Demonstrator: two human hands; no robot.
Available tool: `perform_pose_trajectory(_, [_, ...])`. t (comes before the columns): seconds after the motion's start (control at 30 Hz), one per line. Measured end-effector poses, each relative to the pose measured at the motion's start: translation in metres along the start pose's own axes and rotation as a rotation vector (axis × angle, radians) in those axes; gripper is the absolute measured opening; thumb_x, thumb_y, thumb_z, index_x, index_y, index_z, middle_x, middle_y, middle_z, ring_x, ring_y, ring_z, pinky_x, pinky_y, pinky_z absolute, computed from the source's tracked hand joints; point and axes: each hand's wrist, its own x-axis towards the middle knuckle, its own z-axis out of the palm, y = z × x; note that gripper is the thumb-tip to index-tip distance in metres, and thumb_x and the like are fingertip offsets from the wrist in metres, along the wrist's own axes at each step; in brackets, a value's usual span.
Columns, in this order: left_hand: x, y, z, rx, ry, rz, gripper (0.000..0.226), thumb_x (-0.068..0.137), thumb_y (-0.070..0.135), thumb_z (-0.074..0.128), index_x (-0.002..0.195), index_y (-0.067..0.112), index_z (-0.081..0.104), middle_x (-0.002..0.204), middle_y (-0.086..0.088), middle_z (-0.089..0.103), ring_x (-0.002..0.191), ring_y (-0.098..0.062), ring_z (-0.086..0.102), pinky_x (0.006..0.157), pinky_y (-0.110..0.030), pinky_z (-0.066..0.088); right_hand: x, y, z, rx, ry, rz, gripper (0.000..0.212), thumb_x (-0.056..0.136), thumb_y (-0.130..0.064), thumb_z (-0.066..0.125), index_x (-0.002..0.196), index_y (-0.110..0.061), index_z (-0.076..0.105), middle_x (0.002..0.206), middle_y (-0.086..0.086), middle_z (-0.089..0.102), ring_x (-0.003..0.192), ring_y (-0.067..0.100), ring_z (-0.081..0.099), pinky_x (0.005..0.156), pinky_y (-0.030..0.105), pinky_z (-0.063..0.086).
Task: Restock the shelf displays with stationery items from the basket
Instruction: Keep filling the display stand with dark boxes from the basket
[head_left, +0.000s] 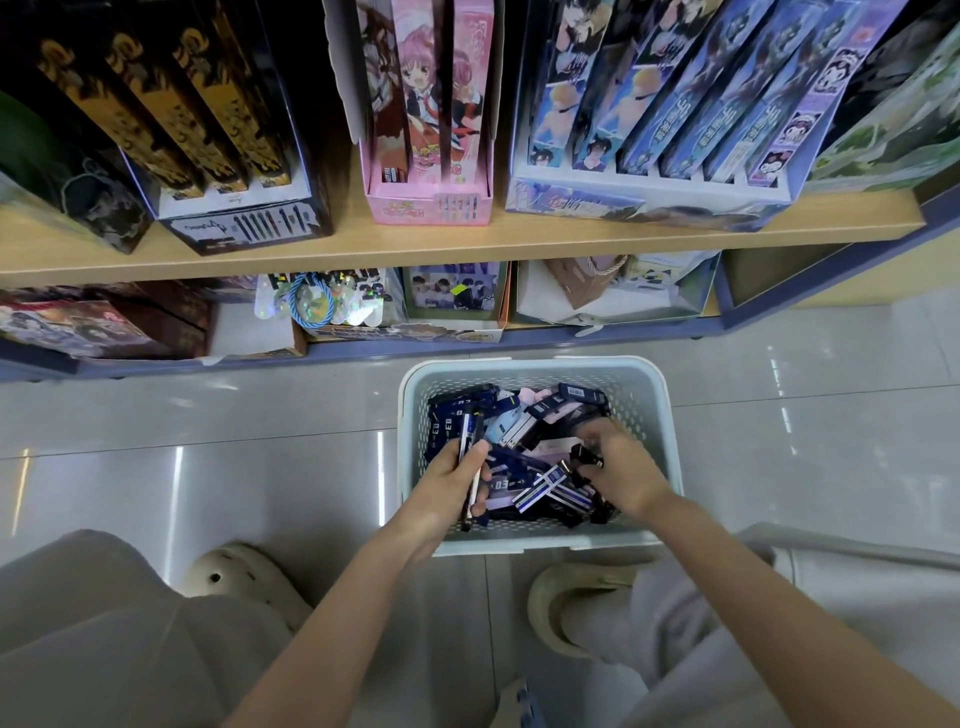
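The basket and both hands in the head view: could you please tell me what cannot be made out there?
Head view: the right hand is motion-blurred; whether it grips anything is unclear.
Head view: the left hand grips slim packs; its fingers hide how many.
Head view: the basket floor lies hidden under the loose pile.
Head view: pack print is too small to read.

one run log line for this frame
stage: picking from basket | left hand: grips slim stationery packs | right hand: among loose packs, grip unclear | basket: on floor by shelf
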Motion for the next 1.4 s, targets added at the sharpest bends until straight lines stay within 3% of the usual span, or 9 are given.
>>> perform_pose_trajectory(0.13, [-0.003,0.001,0.000,-0.052,0.015,-0.011,0.022,0.100,0.026,0.043,0.108,0.005,0.047,0.073,-0.002,0.047,0.053,-0.009,0.039,0.044,-0.018,0.034,0.010,0.028,0.012,-0.214,-0.127,0.087,0.052,0.085,-0.006,0.066,0.132,-0.008,0.045,0.134,0.012,0.049,0.125,0.026,0.045,0.105,0.029,0.031])
perform_pose_trajectory(0.3, [-0.006,0.000,0.001,-0.041,0.025,-0.031,0.022,0.100,0.026,0.043,0.106,0.006,0.049,0.073,-0.002,0.048,0.053,-0.010,0.041,0.046,-0.019,0.035,0.014,0.029,0.017,-0.242,-0.108,0.066,0.045,0.084,-0.017,0.070,0.124,-0.007,0.052,0.124,0.012,0.059,0.115,0.025,0.053,0.097,0.031,0.040])
perform_pose_trajectory(0.6, [-0.012,-0.001,0.004,-0.003,0.043,-0.053,0.027,0.101,0.027,0.042,0.114,0.004,0.048,0.074,-0.002,0.049,0.053,-0.008,0.043,0.047,-0.019,0.037,0.014,0.027,0.020,-0.473,-0.155,0.017,0.046,0.094,-0.034,0.053,0.131,-0.006,0.045,0.132,0.012,0.047,0.126,0.025,0.040,0.106,0.029,0.030])
perform_pose_trajectory(0.73, [-0.014,-0.001,0.001,0.001,0.050,-0.050,0.028,0.101,0.027,0.042,0.115,0.005,0.048,0.073,-0.001,0.049,0.053,-0.008,0.043,0.047,-0.019,0.037,0.014,0.020,0.017,-0.338,-0.108,0.062,0.041,0.097,-0.029,0.051,0.125,0.001,0.045,0.128,0.017,0.049,0.119,0.028,0.049,0.097,0.029,0.036])
perform_pose_trajectory(0.87, [-0.013,-0.004,-0.001,0.009,0.071,-0.044,0.026,0.100,0.028,0.043,0.113,0.007,0.050,0.073,0.000,0.050,0.052,-0.008,0.042,0.047,-0.019,0.037,0.011,0.016,0.014,-0.090,-0.095,0.070,0.037,0.099,-0.026,0.046,0.124,0.000,0.042,0.112,0.018,0.063,0.093,0.025,0.060,0.072,0.029,0.039])
perform_pose_trajectory(1.03, [-0.012,-0.006,0.002,0.024,0.069,-0.055,0.026,0.100,0.030,0.042,0.111,0.007,0.049,0.073,0.000,0.049,0.051,-0.008,0.043,0.047,-0.018,0.038,0.008,0.023,0.020,-0.231,-0.255,0.076,0.062,0.091,-0.043,0.056,0.134,-0.001,0.042,0.124,0.019,0.059,0.112,0.029,0.057,0.090,0.032,0.043])
perform_pose_trajectory(1.13, [-0.013,-0.006,0.005,0.021,0.060,-0.060,0.026,0.100,0.029,0.042,0.112,0.006,0.049,0.073,-0.001,0.049,0.050,-0.006,0.044,0.047,-0.019,0.038,0.007,0.026,0.022,-0.216,-0.269,0.078,0.072,0.083,-0.047,0.067,0.136,-0.005,0.043,0.119,0.015,0.063,0.108,0.027,0.059,0.088,0.031,0.045])
perform_pose_trajectory(1.3, [-0.015,-0.006,0.006,0.032,0.057,-0.054,0.028,0.101,0.029,0.042,0.114,0.005,0.048,0.073,-0.001,0.049,0.052,-0.009,0.042,0.048,-0.020,0.037,0.005,0.025,0.021,-0.183,-0.250,0.062,0.061,0.090,-0.033,0.062,0.142,-0.011,0.040,0.129,0.013,0.059,0.113,0.026,0.059,0.088,0.026,0.042])
perform_pose_trajectory(1.4, [-0.017,-0.008,0.004,0.019,0.067,-0.053,0.026,0.101,0.028,0.042,0.112,0.005,0.048,0.072,-0.001,0.049,0.052,-0.009,0.041,0.047,-0.020,0.036,0.004,0.023,0.021,-0.201,-0.230,0.020,0.042,0.098,-0.030,0.050,0.133,-0.006,0.049,0.116,0.017,0.064,0.105,0.029,0.062,0.077,0.028,0.041])
